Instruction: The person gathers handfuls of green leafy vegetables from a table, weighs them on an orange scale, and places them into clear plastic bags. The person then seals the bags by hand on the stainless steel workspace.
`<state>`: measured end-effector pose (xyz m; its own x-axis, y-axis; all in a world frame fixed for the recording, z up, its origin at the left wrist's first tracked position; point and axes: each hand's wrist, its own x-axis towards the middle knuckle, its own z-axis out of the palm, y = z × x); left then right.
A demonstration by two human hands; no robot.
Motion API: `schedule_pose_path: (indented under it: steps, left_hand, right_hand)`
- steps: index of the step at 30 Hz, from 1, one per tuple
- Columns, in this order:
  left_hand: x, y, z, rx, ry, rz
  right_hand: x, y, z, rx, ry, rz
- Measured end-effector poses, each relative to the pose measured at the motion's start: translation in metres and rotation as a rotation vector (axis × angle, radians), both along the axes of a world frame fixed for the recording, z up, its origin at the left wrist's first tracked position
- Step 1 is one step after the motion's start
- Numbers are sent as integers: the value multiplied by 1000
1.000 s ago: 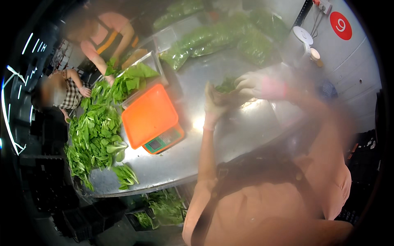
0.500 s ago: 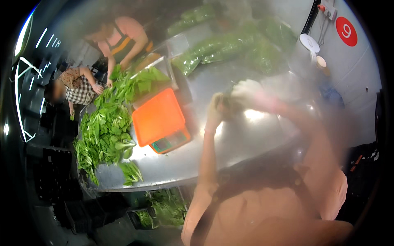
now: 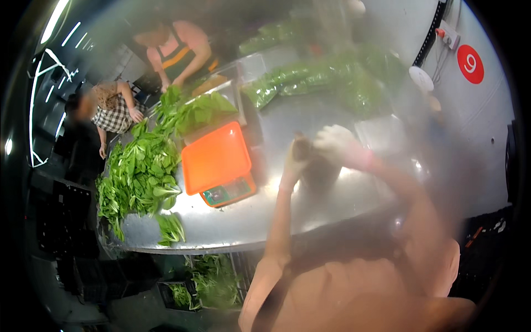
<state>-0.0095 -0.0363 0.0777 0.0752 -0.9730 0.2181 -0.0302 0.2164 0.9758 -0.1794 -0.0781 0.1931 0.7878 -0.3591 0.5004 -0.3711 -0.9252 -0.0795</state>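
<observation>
Over the metal table point(image 3: 276, 210), my gloved left hand point(image 3: 295, 164) is closed around a small brown, roundish thing point(image 3: 301, 147), too hazy to name. Close beside it on the right, my gloved right hand point(image 3: 335, 145) has its fingers bent and pressed together. Whatever they hold is hidden. Below and between the hands is a dark, blurred shape point(image 3: 321, 172) that I cannot make out. Left of my hands stands a scale with an orange tray point(image 3: 217, 157). Loose leafy greens point(image 3: 138, 171) are heaped beyond the scale.
Clear bags of greens point(image 3: 315, 77) lie along the far side. Two people point(image 3: 185, 52) work at the far left, one in a checked garment point(image 3: 115, 117). Crates of greens point(image 3: 215, 282) sit below the near edge. A wall point(image 3: 492, 110) rises at right.
The view has shifted slightly. My right hand has turned and lowered a little beside the left, and the dark shape below them shows more. One co-worker's hand has drawn back from the greens.
</observation>
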Motion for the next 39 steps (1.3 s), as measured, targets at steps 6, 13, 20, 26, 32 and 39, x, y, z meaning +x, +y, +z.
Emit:
schedule_pose_path:
  steps: [6,13,20,26,32,39]
  left_hand:
    - [-7,19,31,-33,42,-29]
    - [0,14,18,-29,34,59]
    - [2,15,15,-98,202,39]
    - [3,12,6,-140,198,154]
    - [11,6,-1,-157,169,258]
    - [0,11,4,-210,155,271]
  right_hand:
    - [-7,26,38,-65,-117,12]
    - [-49,4,98,-499,-467,-152]
    - [-163,27,99,-680,-488,-298]
    - [-199,32,-91,-130,-262,-544]
    - [-201,27,-153,629,513,-963]
    - [-69,-43,-85,1187,-585,-328]
